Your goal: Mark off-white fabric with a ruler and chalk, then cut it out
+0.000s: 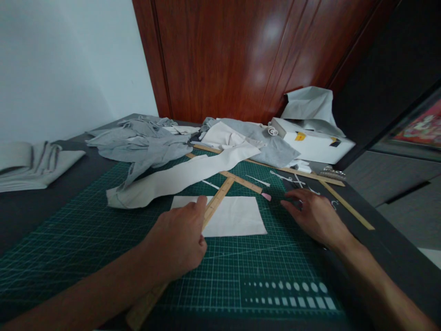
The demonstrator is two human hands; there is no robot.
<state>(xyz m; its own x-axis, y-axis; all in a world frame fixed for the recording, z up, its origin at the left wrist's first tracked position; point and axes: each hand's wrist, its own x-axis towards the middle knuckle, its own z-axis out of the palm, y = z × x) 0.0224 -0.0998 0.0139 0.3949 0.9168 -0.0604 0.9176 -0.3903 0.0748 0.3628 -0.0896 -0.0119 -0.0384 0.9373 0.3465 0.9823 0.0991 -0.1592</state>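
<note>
My left hand [182, 234] is closed round a wooden ruler [219, 196], which slants across a white rectangular piece of cloth [237, 216]. The cloth lies flat on a green cutting mat [220, 262]. Over the right edge of the mat is my right hand [317, 214], with thumb and fingers curved and apart. I see nothing held in it, though something dark shows beneath the palm and cannot be made out. Beyond the cloth lies a second wooden ruler [244, 182], with a small pink piece [266, 196] at its end. A long pale cloth strip [168, 181] stretches behind them.
Crumpled grey fabric [148, 140] is heaped at the back left, and more grey cloth [282, 149] lies by a white box [313, 142]. Folded cloth [37, 163] sits at far left. Thin scraps [289, 178] and a wooden strip [347, 205] lie at right.
</note>
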